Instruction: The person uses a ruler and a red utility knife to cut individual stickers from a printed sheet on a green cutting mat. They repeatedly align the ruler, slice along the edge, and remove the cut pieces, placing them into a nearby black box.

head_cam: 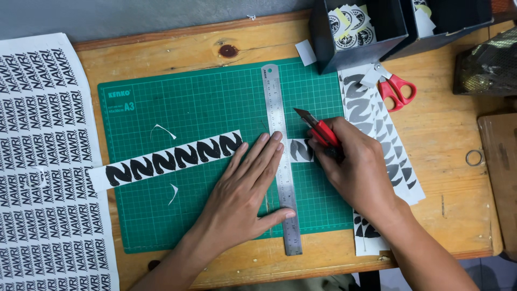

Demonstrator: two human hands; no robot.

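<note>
White sticker strip crosses green mat; printed label sheet lies left.

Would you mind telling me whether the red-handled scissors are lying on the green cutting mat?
No, the scissors lie on the wooden table, right of the cutting mat.

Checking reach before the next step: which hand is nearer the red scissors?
Right. The right hand holds a red cutter just below-left of the red scissors; the left hand presses the steel ruler, farther left.
</note>
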